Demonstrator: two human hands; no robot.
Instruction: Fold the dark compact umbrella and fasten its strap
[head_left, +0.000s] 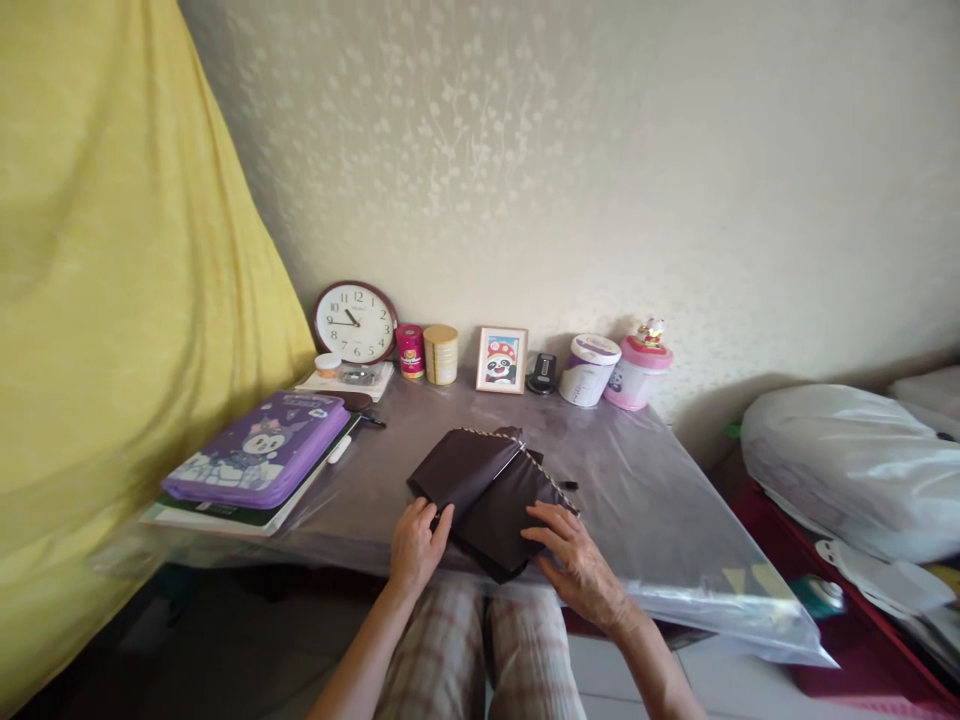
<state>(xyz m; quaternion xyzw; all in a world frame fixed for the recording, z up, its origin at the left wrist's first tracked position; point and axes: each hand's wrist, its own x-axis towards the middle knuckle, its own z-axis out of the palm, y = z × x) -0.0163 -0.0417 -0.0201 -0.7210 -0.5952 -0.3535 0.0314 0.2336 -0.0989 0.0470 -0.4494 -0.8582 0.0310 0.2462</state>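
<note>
Your left hand [418, 540] pinches the dark cloth [487, 490] at its folded flap; right hand [577, 562], fingers spread, pins it flat against the table [645, 480].

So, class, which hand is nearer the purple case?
Left. The left hand holds the dark bag just right of the purple case; the right hand lies farther right.

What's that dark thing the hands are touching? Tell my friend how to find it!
Start at the plastic-covered table by the pale wall. At its near edge lies a flat, dark brown folded bag, the left hand gripping one flap, the right hand flat on it. Unlike the purple cartoon case to its left, it is plain, with pale braided cord along one edge.
</note>
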